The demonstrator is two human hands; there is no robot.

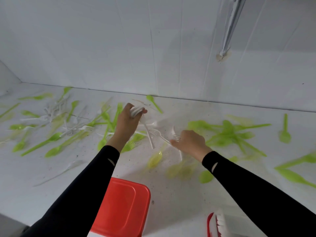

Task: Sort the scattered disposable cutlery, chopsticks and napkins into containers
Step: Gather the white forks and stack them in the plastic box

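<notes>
While left hand (127, 120) grips white forks (136, 110), right hand (191, 142) pinches 1, green cutlery (229, 132) around, red container (123, 206) nearby

A bunch of white forks (136, 110) is gripped in the left hand (127, 120), tines up. The right hand (189, 142) pinches the handle of a single white fork (158, 134), whose tines point toward the left hand. Green cutlery (54, 136) lies scattered flat left of the left hand and right of the right hand. A red box (123, 207) sits below both wrists.
</notes>
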